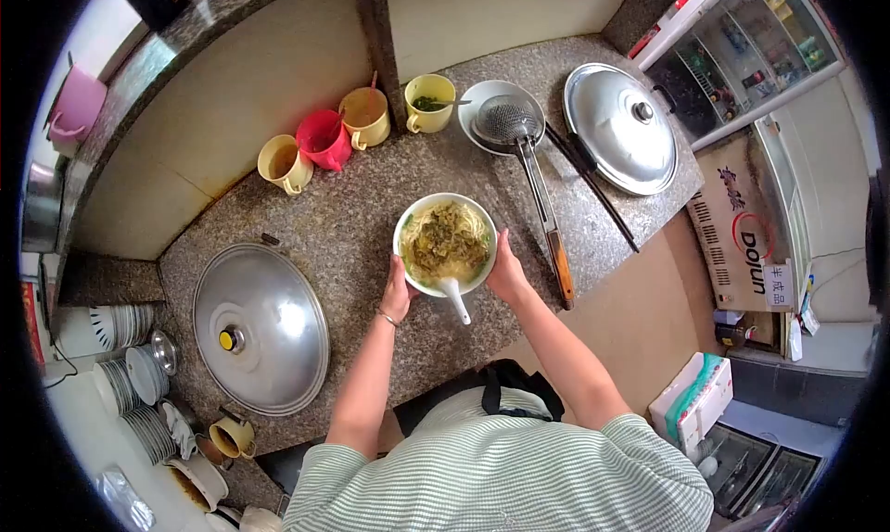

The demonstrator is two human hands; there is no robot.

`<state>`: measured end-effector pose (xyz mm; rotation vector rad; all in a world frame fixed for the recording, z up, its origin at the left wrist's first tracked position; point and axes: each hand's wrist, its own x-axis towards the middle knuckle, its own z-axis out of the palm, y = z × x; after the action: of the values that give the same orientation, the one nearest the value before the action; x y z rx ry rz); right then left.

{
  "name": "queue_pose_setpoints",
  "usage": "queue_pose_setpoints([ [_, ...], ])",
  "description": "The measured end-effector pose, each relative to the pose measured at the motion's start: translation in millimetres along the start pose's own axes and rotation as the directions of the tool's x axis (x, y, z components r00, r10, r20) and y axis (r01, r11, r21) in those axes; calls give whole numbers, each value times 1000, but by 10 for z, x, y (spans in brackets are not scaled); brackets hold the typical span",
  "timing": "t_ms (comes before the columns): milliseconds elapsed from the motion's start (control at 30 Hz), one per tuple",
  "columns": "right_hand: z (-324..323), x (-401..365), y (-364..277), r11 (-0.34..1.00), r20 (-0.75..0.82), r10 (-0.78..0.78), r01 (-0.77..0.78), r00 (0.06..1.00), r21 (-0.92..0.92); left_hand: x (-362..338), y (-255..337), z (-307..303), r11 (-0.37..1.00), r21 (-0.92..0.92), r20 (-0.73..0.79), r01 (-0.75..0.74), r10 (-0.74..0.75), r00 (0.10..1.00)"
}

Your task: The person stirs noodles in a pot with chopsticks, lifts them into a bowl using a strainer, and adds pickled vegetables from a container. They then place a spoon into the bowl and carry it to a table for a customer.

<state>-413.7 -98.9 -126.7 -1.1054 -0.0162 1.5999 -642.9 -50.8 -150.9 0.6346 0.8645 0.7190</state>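
Between my two hands is a white bowl [400,270] of noodles in broth, topped with chopped greenish-brown vegetables [447,238]. A white soup spoon [454,297] leans in it, its handle over the near rim. My left hand [399,291], with a bangle at the wrist, grips the bowl's left side. Around the right side my right hand [505,271] closes, fingers partly hidden by the bowl. The bowl appears over the speckled stone counter [371,208], near its front edge.
Behind stand a red mug [324,141] and several yellow mugs [366,118]. To the right are a wire strainer [509,120] on a white bowl, long dark chopsticks [593,189] and a steel lid [620,129]. A larger lid [261,328] lies left, near stacked plates [148,435].
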Motion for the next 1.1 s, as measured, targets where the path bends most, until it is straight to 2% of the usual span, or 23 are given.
queue_pose_setpoints([
  [33,32,-85,-52,1000,-2,3,-3,1000,8,-18,16,38,1000,6,-1,6,-6,1000],
  [67,51,-179,-128,971,-11,-64,59,998,-230,-37,32,86,999,34,-1,3,-3,1000],
  [100,26,-248,-183,883,-5,-130,113,992,-455,-75,54,159,998,62,0,2,-2,1000],
  [133,-50,-295,-209,887,-8,-128,111,992,-449,-135,99,274,996,84,-10,-1,2,1000],
  [200,-203,-412,-296,988,48,-121,126,991,-93,-192,69,455,991,123,7,-47,47,999],
  [233,-184,-553,-414,988,51,-127,131,991,-87,-224,54,568,983,156,26,-98,95,995],
  [267,-195,-739,-545,990,86,-139,137,987,25,-264,28,701,972,198,37,-129,124,992],
  [300,-198,-943,-690,981,119,-156,140,981,137,-354,59,899,969,206,46,-134,127,991],
  [333,-296,-1111,-825,975,177,-175,146,968,167,-467,120,1144,979,180,40,-90,85,996],
  [367,-421,-1254,-935,972,182,-188,157,965,173,-528,106,1366,987,154,35,-49,44,998],
  [400,-574,-1401,-1042,972,175,-169,135,970,190,-548,40,1616,969,194,50,-154,147,988],
  [433,-761,-1540,-1152,972,169,-150,114,974,207,-576,-5,1849,967,198,59,-161,152,987],
  [500,-1169,-1822,-1412,970,194,-163,121,967,212,-713,-99,2372,995,77,96,-67,59,994],
  [567,-1531,-2147,-1774,969,234,-245,228,941,94,-817,-199,2942,1000,-1,164,1,-1,986],
  [600,-1744,-2283,-1919,965,283,-257,229,924,126,-825,-321,3183,1000,3,184,-8,7,983],
  [767,-2712,-2938,-2734,960,210,-273,250,939,129,-714,-858,4452,999,23,268,29,-35,963],
  [867,-3271,-3169,-3143,939,168,-335,314,927,141,-512,-1156,5133,998,24,354,52,-58,934],
  [967,-3746,-3273,-3625,911,99,-406,393,908,126,-166,-1366,5784,978,211,379,5,-87,921],
  [1100,-4303,-3271,-4322,875,23,-474,467,880,125,452,-1695,6568,947,317,392,-45,-87,916],
])
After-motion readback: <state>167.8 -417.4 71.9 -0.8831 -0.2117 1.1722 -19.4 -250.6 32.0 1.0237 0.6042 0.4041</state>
